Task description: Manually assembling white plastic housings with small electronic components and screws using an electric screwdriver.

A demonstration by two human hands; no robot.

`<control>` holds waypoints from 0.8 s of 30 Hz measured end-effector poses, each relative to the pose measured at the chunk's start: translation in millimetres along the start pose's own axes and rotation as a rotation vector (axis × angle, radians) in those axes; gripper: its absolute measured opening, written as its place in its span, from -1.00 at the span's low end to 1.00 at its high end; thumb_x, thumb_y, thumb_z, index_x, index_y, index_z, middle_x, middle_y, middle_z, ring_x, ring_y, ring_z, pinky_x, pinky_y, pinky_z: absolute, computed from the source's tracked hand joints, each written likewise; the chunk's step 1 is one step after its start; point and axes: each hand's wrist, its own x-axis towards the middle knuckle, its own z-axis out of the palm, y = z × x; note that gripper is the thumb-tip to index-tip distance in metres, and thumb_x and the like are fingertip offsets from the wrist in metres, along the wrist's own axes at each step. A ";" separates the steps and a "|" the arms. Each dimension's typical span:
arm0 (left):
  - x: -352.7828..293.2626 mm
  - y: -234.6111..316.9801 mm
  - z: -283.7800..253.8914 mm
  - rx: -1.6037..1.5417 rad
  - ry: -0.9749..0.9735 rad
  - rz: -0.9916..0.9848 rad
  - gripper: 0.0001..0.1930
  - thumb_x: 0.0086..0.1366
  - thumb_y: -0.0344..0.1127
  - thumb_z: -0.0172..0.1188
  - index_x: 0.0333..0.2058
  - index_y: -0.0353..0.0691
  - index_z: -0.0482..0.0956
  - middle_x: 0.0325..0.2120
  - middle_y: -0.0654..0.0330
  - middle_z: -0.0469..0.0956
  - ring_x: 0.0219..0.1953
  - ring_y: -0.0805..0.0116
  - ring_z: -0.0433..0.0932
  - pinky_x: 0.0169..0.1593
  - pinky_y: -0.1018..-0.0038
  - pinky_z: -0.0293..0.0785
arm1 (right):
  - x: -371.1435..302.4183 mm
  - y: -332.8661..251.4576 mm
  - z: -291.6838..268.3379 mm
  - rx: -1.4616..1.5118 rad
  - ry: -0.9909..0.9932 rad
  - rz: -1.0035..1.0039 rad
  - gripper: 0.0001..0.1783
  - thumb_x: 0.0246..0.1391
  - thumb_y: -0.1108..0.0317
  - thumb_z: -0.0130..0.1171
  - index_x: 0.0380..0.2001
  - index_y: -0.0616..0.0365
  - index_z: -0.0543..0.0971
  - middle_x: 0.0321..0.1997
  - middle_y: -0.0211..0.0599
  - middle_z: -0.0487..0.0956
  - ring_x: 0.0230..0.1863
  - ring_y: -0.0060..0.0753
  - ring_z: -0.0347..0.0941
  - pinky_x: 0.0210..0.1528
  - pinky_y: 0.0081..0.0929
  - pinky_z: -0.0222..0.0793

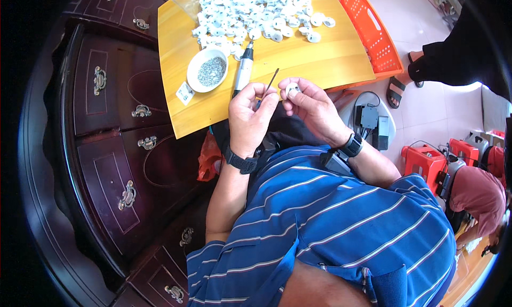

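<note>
My left hand pinches a thin dark rod-like tool between thumb and fingers, its tip pointing up and away. Close beside it, my right hand grips a small white round piece with dark marks, between thumb and forefinger. The tool and the piece are apart. On the yellow wooden board beyond my left hand lies a silver and black pen-shaped screwdriver. A white bowl of tiny grey metal parts stands left of it. Many white round pieces are heaped at the back.
A small white label lies by the bowl. An orange plastic crate adjoins the board's right side. Dark wooden drawers line the left. A stool carries black devices. Another person's sandalled foot and a red-clad person are at right.
</note>
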 end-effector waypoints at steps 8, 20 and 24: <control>-8.9 -4.7 -4.8 0.007 0.020 -0.002 -0.93 0.28 -0.54 0.21 -0.26 -0.33 0.57 -0.39 0.36 0.53 -0.37 0.69 0.44 -0.28 0.72 0.35 | 2.5 -1.3 -9.1 -0.029 -0.041 0.072 -0.76 0.35 0.36 0.00 0.02 0.16 0.46 -0.20 -0.49 0.47 -0.30 -0.66 0.36 -0.19 -0.65 0.37; -13.8 -12.2 -12.0 -0.026 0.051 -0.069 -0.89 0.32 -0.44 0.24 -0.21 -0.27 0.57 -0.44 0.47 0.46 -0.49 0.77 0.32 -0.46 0.78 0.15 | 1.8 0.0 -8.7 -0.054 -0.055 0.011 -0.69 0.26 0.46 0.03 0.06 0.19 0.47 -0.09 -0.44 0.54 -0.27 -0.68 0.41 -0.12 -0.65 0.42; -14.0 -9.7 -13.6 -0.042 0.055 -0.110 -0.93 0.31 -0.46 0.24 -0.25 -0.31 0.58 -0.42 0.42 0.50 -0.39 0.72 0.41 -0.29 0.73 0.31 | 1.5 1.6 -8.4 -0.093 -0.031 -0.021 -0.68 0.25 0.44 0.05 0.07 0.18 0.47 -0.10 -0.47 0.54 -0.27 -0.70 0.40 -0.13 -0.67 0.42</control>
